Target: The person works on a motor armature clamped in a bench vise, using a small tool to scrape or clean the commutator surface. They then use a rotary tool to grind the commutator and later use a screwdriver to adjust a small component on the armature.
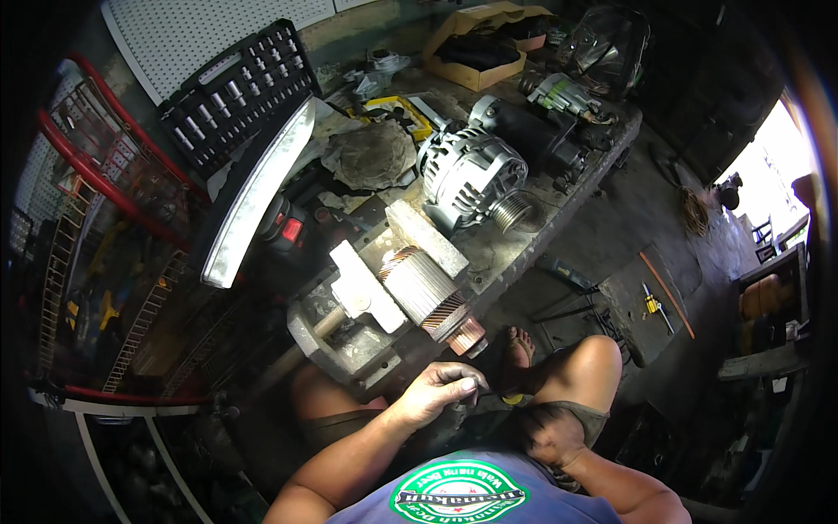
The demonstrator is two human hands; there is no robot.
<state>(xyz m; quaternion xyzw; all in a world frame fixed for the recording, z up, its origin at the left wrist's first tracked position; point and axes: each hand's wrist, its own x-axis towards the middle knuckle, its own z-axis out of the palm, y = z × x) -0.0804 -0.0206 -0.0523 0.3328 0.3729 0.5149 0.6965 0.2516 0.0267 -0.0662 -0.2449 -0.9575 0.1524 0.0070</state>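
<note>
My left hand point(443, 389) is just in front of the vise, its thumb pressed against curled fingers. Something dark shows below the fingertips, too unclear to name. My right hand point(555, 435) is low by my right thigh and the hem of my shorts, in shadow, so its fingers do not show clearly. The bench vise point(353, 301) grips a motor armature point(421, 288) between its jaws. The armature's copper commutator end point(465, 334) points toward me, close to my left hand but apart from it. Beyond the vise an alternator point(471, 175) with a grooved pulley rests on the bench.
A bright curved lamp point(262, 196) leans over the left side. Behind it stands an open socket set case point(240, 96). A dark cylindrical motor point(524, 135), a cardboard box point(476, 74) and a dirty rag point(371, 155) lie on the bench. A screwdriver point(656, 306) lies at lower right.
</note>
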